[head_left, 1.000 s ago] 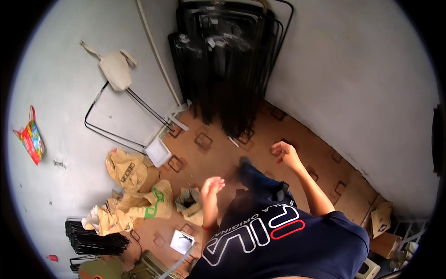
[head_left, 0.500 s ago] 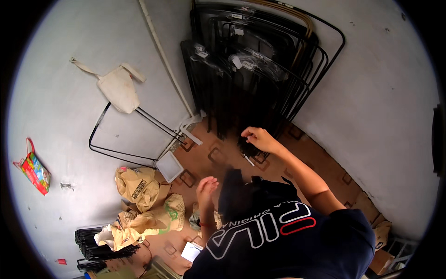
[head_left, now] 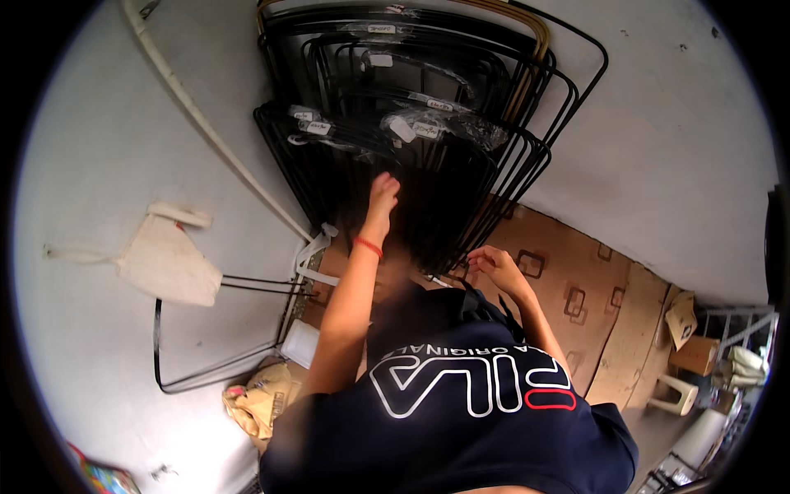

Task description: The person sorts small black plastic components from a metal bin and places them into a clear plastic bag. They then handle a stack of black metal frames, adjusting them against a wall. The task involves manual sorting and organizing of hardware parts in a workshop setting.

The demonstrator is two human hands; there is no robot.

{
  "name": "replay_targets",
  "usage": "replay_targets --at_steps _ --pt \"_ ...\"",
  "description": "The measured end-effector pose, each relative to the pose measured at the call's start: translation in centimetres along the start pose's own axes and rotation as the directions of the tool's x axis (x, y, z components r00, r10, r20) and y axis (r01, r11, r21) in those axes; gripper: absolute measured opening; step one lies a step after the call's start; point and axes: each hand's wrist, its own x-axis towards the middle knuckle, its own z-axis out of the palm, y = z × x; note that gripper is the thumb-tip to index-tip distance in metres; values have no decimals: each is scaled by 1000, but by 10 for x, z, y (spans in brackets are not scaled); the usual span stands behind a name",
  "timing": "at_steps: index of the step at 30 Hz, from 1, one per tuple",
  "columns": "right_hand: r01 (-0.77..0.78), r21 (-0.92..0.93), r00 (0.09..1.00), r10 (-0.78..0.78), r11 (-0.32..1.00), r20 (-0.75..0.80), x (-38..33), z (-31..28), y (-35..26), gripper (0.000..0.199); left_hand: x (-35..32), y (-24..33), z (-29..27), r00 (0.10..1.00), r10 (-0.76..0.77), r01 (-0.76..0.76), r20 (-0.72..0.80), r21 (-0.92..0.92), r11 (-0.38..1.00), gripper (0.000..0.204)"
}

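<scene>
My left hand (head_left: 383, 198) is raised in front of a stack of black metal tube frames (head_left: 539, 160), its fingers up and slightly bent, with nothing visible in them. Whether it touches the dark frames behind it I cannot tell. A red band (head_left: 369, 246) circles my left wrist. Lower and to the right, my right hand (head_left: 496, 265) hangs by the frames' lower ends, fingers loosely apart and holding nothing I can see. Clear plastic wrap (head_left: 485, 130) and white labels (head_left: 401, 128) cover the frames' upper bars.
On the left wall a cream cloth bag (head_left: 169, 259) hangs over a thin black frame (head_left: 156, 346). Below lie a white tray (head_left: 300, 343) and brown paper sacks (head_left: 262, 401). Far right stand a stool (head_left: 676, 395), a cardboard box (head_left: 695, 354) and a metal rack (head_left: 745, 321).
My left hand has risen and moved forward to the stacked frames. My right hand has moved slightly right and down. The view has turned to the right.
</scene>
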Motion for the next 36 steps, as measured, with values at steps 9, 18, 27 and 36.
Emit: replay_targets --at_steps 9,18,27,36 --pt "-26 129 970 56 991 -237 9 68 -7 21 131 -1 -14 955 -282 240 -91 -319 917 22" --pt "-29 -55 995 24 998 -94 67 85 -14 20 134 -15 -14 970 -241 209 16 -558 803 19" --pt "275 -355 956 -292 893 7 171 142 -30 65 27 -13 -59 992 -109 128 68 -620 774 16" --pt "214 -449 975 -220 868 39 194 179 -42 35 4 -6 -99 999 -40 47 25 -570 821 23"
